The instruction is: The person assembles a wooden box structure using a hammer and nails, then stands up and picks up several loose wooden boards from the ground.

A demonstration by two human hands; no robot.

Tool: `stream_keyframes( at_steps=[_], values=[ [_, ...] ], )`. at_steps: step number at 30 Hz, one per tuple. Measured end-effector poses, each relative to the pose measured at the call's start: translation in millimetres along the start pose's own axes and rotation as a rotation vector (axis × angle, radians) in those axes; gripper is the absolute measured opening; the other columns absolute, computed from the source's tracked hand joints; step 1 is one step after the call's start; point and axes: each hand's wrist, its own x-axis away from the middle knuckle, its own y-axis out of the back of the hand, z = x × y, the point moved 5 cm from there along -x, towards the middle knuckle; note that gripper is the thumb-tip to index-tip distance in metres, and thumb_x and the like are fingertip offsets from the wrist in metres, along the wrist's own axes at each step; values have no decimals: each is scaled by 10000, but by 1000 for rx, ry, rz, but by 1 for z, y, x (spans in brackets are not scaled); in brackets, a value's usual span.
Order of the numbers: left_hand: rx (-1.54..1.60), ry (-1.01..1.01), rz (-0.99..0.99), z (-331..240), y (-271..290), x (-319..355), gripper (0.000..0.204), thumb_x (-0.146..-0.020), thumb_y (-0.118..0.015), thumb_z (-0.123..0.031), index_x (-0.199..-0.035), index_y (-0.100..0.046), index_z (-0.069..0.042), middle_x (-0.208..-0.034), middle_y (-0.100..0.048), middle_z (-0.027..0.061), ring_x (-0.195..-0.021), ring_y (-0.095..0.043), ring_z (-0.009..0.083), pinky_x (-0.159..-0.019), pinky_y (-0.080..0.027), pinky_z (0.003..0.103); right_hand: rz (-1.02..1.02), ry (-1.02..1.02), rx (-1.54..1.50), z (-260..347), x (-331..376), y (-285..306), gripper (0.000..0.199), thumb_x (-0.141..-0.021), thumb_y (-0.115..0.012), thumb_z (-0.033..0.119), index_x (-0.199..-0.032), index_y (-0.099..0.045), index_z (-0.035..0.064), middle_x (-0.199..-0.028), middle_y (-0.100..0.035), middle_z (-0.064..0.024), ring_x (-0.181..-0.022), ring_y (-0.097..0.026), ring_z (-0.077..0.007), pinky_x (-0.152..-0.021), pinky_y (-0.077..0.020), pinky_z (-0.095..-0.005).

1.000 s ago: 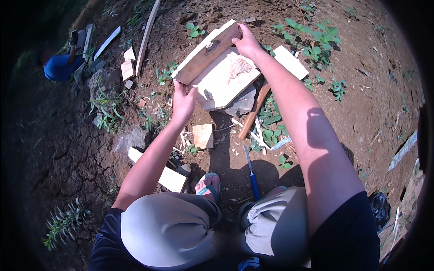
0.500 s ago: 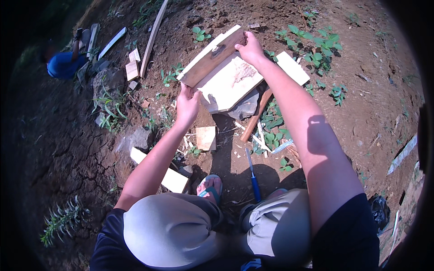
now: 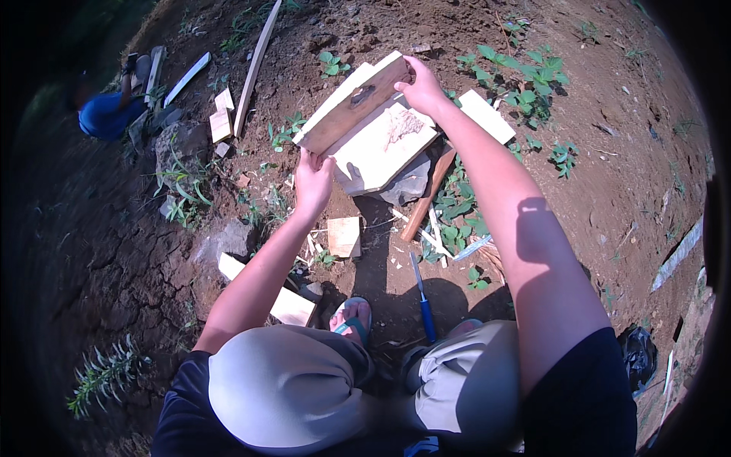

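Both hands grip a slotted wooden board at its ends: left hand, right hand. It stands on a pale plank.

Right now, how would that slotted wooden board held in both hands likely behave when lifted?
The slotted board looks stiff: it spans unsagging between the left hand and right hand. Thin and pale, so probably light. Flat, so unlikely to roll.

Harsh sunlight, hard shadows falling toward 6 o'clock. Glare on pale wooden board. Fisheye bending, black vignette around rim. Centre sharp.
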Motion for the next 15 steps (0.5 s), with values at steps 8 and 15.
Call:
stream_keyframes(
  at_steps=[8,15],
  values=[
    [-91,-66,-30,30,5,-6,724,-911,-585,-85,-1548,-254,6,-1461,-529,228,-1347,-536,297,-1126,-397,371,30,-151,11,5,3,-23,697,-914,-663,40,-1527,-331,60,-1454,-533,-198,-1357,-512,-333,-1134,-400,-404],
    [-287,-13,-56,33,-2,-12,930,-907,-633,-207,-1590,-59,57,-1454,-506,306,-1337,-535,382,-1134,-397,404,31,-123,14,7,6,-4,800,-919,-630,-47,-1593,-241,137,-1580,-335,-285,-1177,-617,-244,-952,-536,-357]
  ],
)
